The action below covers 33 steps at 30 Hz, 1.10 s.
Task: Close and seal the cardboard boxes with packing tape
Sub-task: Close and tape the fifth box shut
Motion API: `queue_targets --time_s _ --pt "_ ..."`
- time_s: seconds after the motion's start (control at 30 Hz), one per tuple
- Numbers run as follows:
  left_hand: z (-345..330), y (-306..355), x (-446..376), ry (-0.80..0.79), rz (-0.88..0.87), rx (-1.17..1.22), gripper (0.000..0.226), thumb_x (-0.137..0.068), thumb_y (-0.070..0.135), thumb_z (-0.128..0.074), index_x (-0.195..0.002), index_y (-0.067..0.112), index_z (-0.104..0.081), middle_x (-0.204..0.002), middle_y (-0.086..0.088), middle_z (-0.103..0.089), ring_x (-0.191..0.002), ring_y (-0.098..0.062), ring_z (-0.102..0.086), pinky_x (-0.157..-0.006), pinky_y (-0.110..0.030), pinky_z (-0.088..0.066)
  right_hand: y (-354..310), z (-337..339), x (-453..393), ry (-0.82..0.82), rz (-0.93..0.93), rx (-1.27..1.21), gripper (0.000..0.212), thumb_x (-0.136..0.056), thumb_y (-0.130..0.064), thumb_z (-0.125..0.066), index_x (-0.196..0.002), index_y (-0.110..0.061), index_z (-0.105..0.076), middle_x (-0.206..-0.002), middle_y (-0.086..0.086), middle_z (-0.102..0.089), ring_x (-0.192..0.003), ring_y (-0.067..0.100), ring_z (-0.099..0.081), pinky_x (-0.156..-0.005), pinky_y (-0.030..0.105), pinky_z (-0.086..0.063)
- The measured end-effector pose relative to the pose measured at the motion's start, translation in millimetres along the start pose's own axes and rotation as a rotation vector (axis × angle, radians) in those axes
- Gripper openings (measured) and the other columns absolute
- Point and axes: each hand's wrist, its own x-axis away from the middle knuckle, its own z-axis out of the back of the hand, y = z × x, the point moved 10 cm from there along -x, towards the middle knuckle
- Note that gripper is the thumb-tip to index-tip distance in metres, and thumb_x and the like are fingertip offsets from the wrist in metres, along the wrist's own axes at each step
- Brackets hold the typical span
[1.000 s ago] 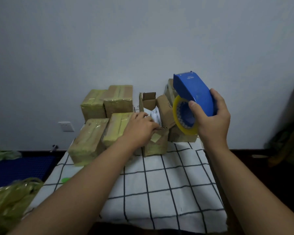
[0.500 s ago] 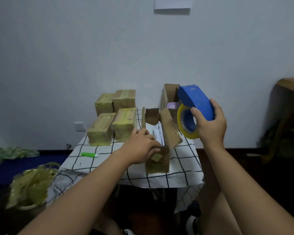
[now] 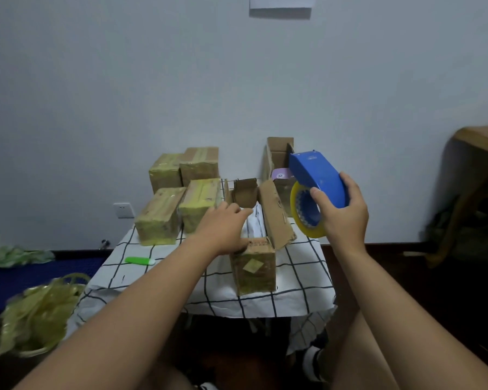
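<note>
An open cardboard box (image 3: 254, 271) stands at the front edge of the checked table (image 3: 302, 266), its right flap leaning outward and white contents showing inside. My left hand (image 3: 223, 226) lies on the box's left side, fingers stretched toward the opening and thumb at the front corner. My right hand (image 3: 344, 218) grips a blue tape dispenser (image 3: 319, 178) with a yellowish tape roll, held in the air to the right of the box. Several boxes wrapped in tape (image 3: 159, 215) sit at the back left. A second open box (image 3: 279, 153) stands behind the dispenser.
A green marker-like item (image 3: 140, 260) lies on the cloth at the left. A basket of crumpled used tape (image 3: 37, 313) sits on the floor at the lower left. A wooden table (image 3: 485, 139) stands at the right. My knees are under the table's front edge.
The view has pulled back from the table. The open box has come from the row of boxes to the front edge under my left hand, whose fingers have straightened. The dispenser stays raised.
</note>
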Motion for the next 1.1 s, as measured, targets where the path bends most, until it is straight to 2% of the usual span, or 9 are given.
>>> queue_targets --time_s 0.17,0.33,0.5,0.63,0.73,0.8,0.87,1.0,1.1 --pt "-8.6 5.5 -26.0 -0.116 0.006 -0.030 0.092 -0.079 0.053 -0.064 -0.154 0.030 -0.018 -0.152 -0.002 -0.031 -0.136 -0.027 -0.028 -0.110 -0.045 -0.026 20.8 -0.6 -5.2 0.011 -0.021 0.020 0.065 -0.083 -0.036 -0.077 -0.141 -0.024 -0.049 -0.134 -0.007 -0.052 -0.121 0.012 -0.052 -0.098 0.034 -0.052" --pt "-7.5 -4.9 -54.8 -0.220 0.018 0.076 0.103 -0.074 0.057 -0.071 -0.155 0.032 -0.014 -0.158 0.000 -0.019 -0.142 -0.029 -0.019 -0.112 -0.049 -0.020 47.5 -6.3 -8.1 0.018 -0.068 0.038 0.066 -0.084 -0.034 -0.078 -0.142 -0.025 -0.048 -0.133 -0.009 -0.050 -0.121 0.009 -0.050 -0.095 0.028 -0.050" --pt "8.0 -24.7 -89.6 -0.073 0.061 0.184 0.078 -0.086 0.056 -0.058 -0.152 0.031 -0.024 -0.159 -0.003 -0.021 -0.144 -0.027 -0.016 -0.113 -0.047 -0.019 74.7 -17.7 -10.4 0.022 -0.119 0.051 0.066 -0.082 -0.036 -0.079 -0.141 -0.026 -0.050 -0.132 -0.009 -0.051 -0.122 0.012 -0.052 -0.099 0.039 -0.053" --pt "8.4 -41.1 -118.3 -0.016 0.101 0.197 0.074 -0.089 0.050 -0.053 -0.153 0.025 -0.024 -0.162 -0.004 -0.016 -0.148 -0.024 -0.013 -0.116 -0.044 -0.017 88.9 -28.1 -12.9 0.013 -0.147 0.069 0.066 -0.083 -0.033 -0.079 -0.141 -0.025 -0.050 -0.131 -0.010 -0.050 -0.121 0.010 -0.049 -0.102 0.037 -0.049" --pt "3.3 -42.0 -134.8 -0.045 0.105 0.173 0.070 -0.090 0.055 -0.050 -0.150 0.022 -0.033 -0.157 -0.006 -0.030 -0.145 -0.025 -0.022 -0.114 -0.044 -0.020 96.7 -34.8 -15.1 0.002 -0.152 0.084 0.066 -0.083 -0.032 -0.078 -0.142 -0.024 -0.049 -0.133 -0.010 -0.050 -0.123 0.010 -0.049 -0.103 0.038 -0.048" --pt "-2.9 -39.3 -139.3 -0.091 0.100 0.153 0.062 -0.089 0.061 -0.047 -0.138 0.023 -0.048 -0.143 -0.006 -0.048 -0.138 -0.028 -0.032 -0.110 -0.046 -0.022 102.2 -37.6 -16.3 -0.003 -0.155 0.099 0.067 -0.083 -0.034 -0.078 -0.142 -0.025 -0.049 -0.135 -0.009 -0.051 -0.124 0.011 -0.049 -0.104 0.040 -0.049" --pt "-13.3 -34.7 -137.3 -0.163 0.079 0.113 0.060 -0.088 0.070 -0.041 -0.128 0.028 -0.056 -0.132 -0.005 -0.056 -0.135 -0.029 -0.034 -0.109 -0.049 -0.019 107.2 -38.4 -16.3 -0.003 -0.164 0.108 0.067 -0.083 -0.035 -0.078 -0.142 -0.026 -0.049 -0.135 -0.010 -0.050 -0.124 0.011 -0.049 -0.104 0.041 -0.049" --pt "-33.8 -32.0 -126.3 -0.274 0.051 0.086 0.081 -0.083 0.084 -0.031 -0.144 0.032 -0.044 -0.152 -0.006 -0.041 -0.147 -0.028 -0.015 -0.115 -0.057 -0.002 115.1 -37.8 -10.7 -0.002 -0.190 0.113 0.067 -0.083 -0.036 -0.078 -0.142 -0.027 -0.049 -0.136 -0.009 -0.051 -0.124 0.010 -0.049 -0.105 0.041 -0.048" --pt "-47.2 -30.1 -122.3 -0.325 0.034 0.122 0.076 -0.084 0.081 -0.031 -0.143 0.035 -0.045 -0.157 -0.002 -0.032 -0.149 -0.025 -0.004 -0.115 -0.058 0.000 117.9 -37.8 -2.2 -0.007 -0.214 0.102 0.066 -0.083 -0.033 -0.078 -0.142 -0.027 -0.048 -0.135 -0.012 -0.049 -0.123 0.008 -0.047 -0.106 0.040 -0.046"
